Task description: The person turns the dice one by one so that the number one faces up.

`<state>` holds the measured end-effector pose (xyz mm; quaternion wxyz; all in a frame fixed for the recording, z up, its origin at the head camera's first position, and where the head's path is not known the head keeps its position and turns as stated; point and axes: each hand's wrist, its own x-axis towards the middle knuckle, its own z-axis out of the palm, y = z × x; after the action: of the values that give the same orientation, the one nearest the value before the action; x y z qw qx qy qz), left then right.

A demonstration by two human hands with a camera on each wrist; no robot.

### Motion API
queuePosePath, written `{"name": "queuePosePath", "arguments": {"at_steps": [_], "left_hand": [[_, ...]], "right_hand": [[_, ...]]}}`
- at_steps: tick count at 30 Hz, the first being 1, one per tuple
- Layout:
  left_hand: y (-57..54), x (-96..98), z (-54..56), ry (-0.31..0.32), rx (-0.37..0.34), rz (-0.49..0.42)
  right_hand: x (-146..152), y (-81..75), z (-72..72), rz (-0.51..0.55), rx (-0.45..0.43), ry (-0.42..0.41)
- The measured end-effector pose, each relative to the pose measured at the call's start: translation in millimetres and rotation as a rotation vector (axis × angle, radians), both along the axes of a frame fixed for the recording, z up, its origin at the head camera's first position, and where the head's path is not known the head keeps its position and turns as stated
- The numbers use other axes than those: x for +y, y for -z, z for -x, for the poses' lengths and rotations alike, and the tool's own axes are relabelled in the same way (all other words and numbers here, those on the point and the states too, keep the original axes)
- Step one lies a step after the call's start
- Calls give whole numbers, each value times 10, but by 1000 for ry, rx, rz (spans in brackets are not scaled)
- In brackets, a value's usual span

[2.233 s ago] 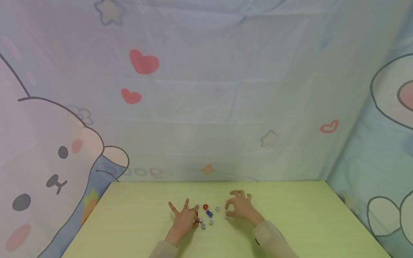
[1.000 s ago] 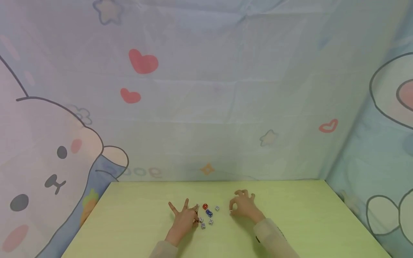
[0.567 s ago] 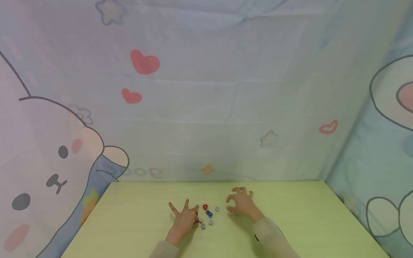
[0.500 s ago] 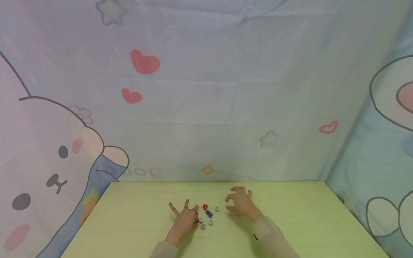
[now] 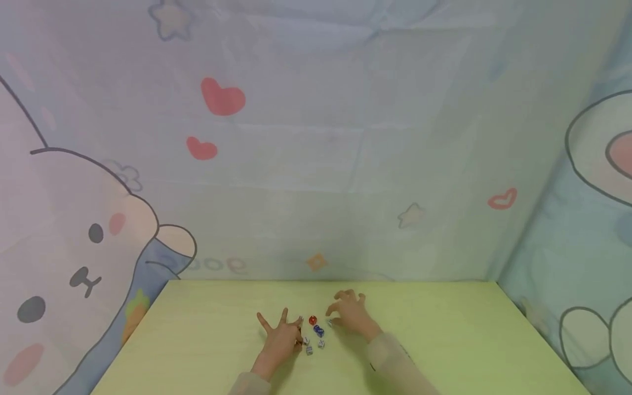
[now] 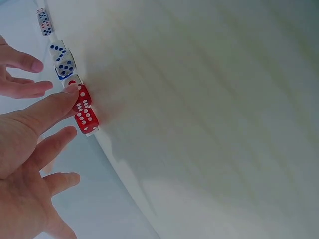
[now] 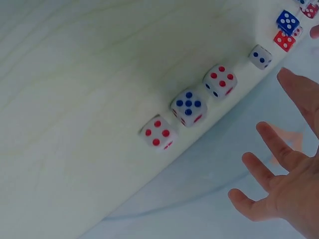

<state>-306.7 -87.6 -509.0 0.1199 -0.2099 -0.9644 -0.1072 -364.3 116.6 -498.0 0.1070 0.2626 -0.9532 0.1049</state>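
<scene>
Eight loose dice to count from above, lying in a small cluster between two hands: five white dice (image 5: 321,344), one red die (image 5: 313,320) and two blue dice (image 5: 320,332), sitting close together. Counting two red dice (image 6: 87,120) from the left wrist, sitting side by side at the fingertips. Counting four white dice in a slanting line from the right wrist, showing red or blue spots, and partly cutting off others at the corner.

With the left hand (image 5: 278,341), pinching one of the red dice between the thumb and a mostly hidden finger — spreading the remaining fingers wide. With the right hand (image 5: 353,315), holding the fingers apart and loosely bent, hovering just beside a white die at the far right of the cluster; not telling for sure whether touching or only nearing. Wearing pale sleeves (image 5: 397,359) on both arms.

Working on a pale yellow-green table (image 5: 454,334), showing faint wood grain in the wrist views. Behind, facing a hanging cloth (image 5: 316,164), creasing across the top — displaying three hearts (image 5: 223,97), two stars (image 5: 411,215), one orange sparkle (image 5: 317,262) and, at the left, a big cartoon animal (image 5: 108,186).
</scene>
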Motion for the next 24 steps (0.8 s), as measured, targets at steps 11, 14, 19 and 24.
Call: {"name": "queuePosePath", "arguments": {"at_steps": [11, 14, 19, 24], "left_hand": [[-6, 7, 1, -7, 7, 15], [1, 11, 2, -7, 14, 21], [12, 13, 0, -7, 14, 20], [10, 8, -7, 0, 10, 7]], "right_hand": [[-6, 151, 15, -1, 48, 25], [2, 145, 7, 7, 35, 26], [23, 127, -13, 28, 17, 21], [50, 119, -53, 29, 20, 20]]}}
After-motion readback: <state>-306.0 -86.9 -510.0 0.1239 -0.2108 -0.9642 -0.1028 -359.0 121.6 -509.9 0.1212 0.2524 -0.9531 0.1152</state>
